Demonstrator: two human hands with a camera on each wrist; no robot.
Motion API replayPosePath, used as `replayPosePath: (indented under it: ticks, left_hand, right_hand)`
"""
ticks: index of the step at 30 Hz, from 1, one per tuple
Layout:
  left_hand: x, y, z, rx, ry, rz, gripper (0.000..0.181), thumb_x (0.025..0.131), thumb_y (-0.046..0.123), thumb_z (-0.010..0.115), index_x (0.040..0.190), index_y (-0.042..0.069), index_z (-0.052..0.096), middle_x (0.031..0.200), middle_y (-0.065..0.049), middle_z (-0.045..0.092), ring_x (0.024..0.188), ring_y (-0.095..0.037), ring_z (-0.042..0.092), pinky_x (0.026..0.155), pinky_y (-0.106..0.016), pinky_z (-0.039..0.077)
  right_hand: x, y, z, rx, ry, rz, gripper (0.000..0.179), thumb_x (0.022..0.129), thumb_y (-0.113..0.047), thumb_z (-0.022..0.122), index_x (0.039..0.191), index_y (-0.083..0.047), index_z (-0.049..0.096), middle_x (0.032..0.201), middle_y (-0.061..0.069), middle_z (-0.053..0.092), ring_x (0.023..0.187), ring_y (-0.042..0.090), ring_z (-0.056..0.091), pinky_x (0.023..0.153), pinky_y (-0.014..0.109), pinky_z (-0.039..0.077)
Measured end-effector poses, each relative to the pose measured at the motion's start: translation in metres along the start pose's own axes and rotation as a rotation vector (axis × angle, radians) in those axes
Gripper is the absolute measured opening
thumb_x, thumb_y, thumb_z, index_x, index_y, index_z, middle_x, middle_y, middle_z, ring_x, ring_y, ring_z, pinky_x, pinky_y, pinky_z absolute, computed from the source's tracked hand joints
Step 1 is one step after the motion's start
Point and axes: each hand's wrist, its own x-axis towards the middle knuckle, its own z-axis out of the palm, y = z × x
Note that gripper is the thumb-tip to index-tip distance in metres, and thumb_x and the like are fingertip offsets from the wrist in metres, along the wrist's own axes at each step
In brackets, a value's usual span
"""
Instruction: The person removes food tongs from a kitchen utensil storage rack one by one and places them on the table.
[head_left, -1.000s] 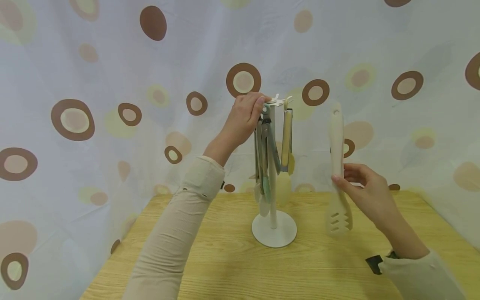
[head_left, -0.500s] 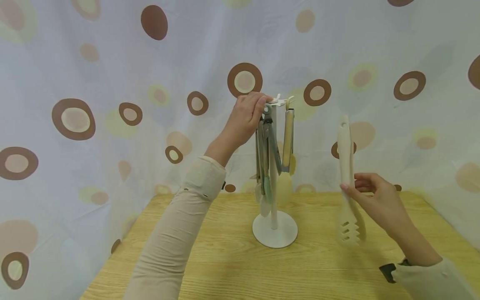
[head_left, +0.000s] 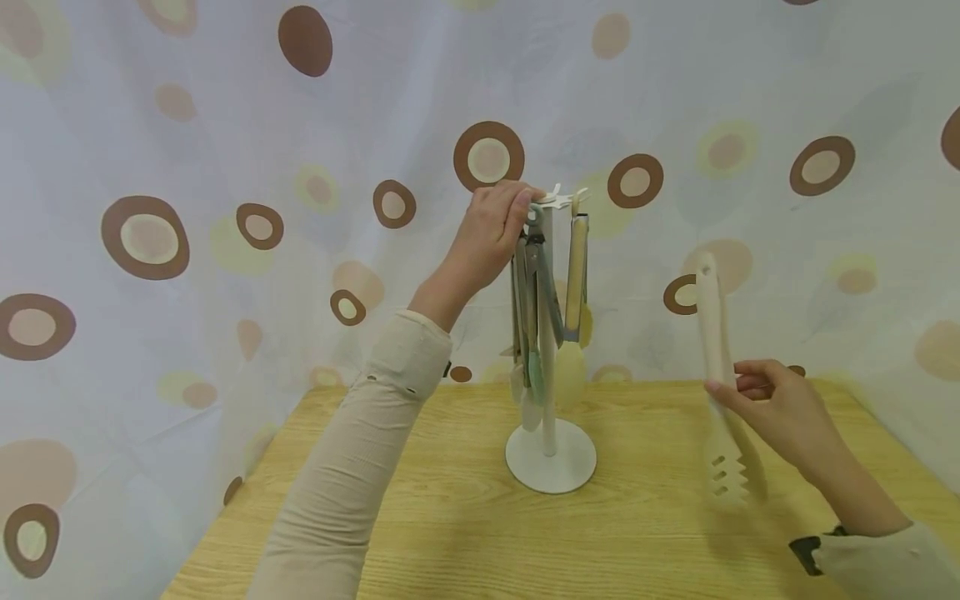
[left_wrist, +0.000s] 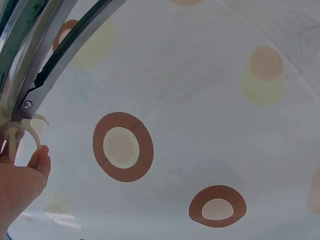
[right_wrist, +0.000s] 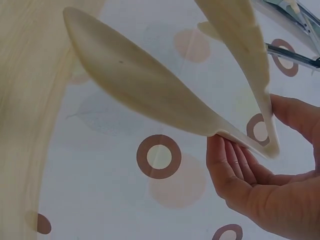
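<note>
In the head view, my right hand pinches cream salad tongs between thumb and fingers, right of the rack. They hang over the table, handle end up and slotted head down. The right wrist view shows their two arms spread in a V, one a smooth spoon-shaped arm. My left hand grips the top of a white utensil rack, its fingers at the hooks. Green-and-metal tongs hang beneath that hand. Yellow tongs hang on the rack's right side.
The rack's round base stands on a light wooden table. A pale curtain printed with brown and yellow ovals hangs behind and along both sides.
My right hand has moved right and down with the cream salad tongs, farther from the rack. My left hand has stayed at the rack's top.
</note>
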Motion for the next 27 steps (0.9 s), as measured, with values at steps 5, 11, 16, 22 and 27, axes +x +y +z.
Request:
replayPosePath:
  ticks: [5,11,16,22,27]
  left_hand:
    - [0.0,0.0,0.0,-0.003,-0.004,-0.006,0.035,0.106,0.014,0.032,0.126,0.002,0.059,0.128,-0.011,0.057,0.123,-0.023,0.046,0.108,-0.028,0.024]
    - [0.0,0.0,0.0,-0.001,0.002,0.012,0.035,0.106,0.013,0.032,0.126,0.001,0.059,0.128,-0.012,0.057,0.123,-0.023,0.047,0.108,-0.028,0.025]
    - [0.0,0.001,0.0,0.006,0.006,0.014,0.035,0.106,0.013,0.033,0.126,0.001,0.059,0.127,-0.012,0.057,0.123,-0.023,0.047,0.107,-0.028,0.025]
    - [0.0,0.0,0.0,0.008,0.004,0.007,0.035,0.106,0.013,0.033,0.126,0.001,0.059,0.128,-0.012,0.057,0.123,-0.023,0.047,0.107,-0.028,0.025]
    - [0.0,0.0,0.0,0.007,0.005,0.015,0.035,0.106,0.012,0.033,0.126,0.0,0.059,0.127,-0.013,0.057,0.123,-0.023,0.047,0.107,-0.028,0.025]
  right_hand:
    - [0.002,0.011,-0.002,-0.005,-0.017,0.011,0.07,0.095,-0.037,0.06,0.131,0.019,0.039,0.114,0.034,0.054,0.1,0.043,0.057,0.062,0.02,0.047]
    - [0.004,0.025,-0.003,-0.022,-0.034,0.028,0.072,0.095,-0.039,0.059,0.13,0.02,0.039,0.113,0.033,0.054,0.1,0.044,0.056,0.062,0.02,0.048]
    - [0.003,0.033,-0.004,-0.045,-0.023,0.034,0.07,0.095,-0.039,0.06,0.129,0.019,0.041,0.111,0.031,0.054,0.097,0.041,0.056,0.061,0.018,0.046]
    - [0.002,0.038,-0.007,-0.073,-0.031,0.039,0.069,0.095,-0.037,0.06,0.127,0.022,0.041,0.108,0.036,0.056,0.096,0.045,0.057,0.06,0.019,0.046]
    - [0.001,0.044,-0.008,-0.084,-0.035,0.042,0.068,0.095,-0.035,0.06,0.126,0.023,0.041,0.104,0.034,0.057,0.092,0.043,0.058,0.059,0.021,0.046]
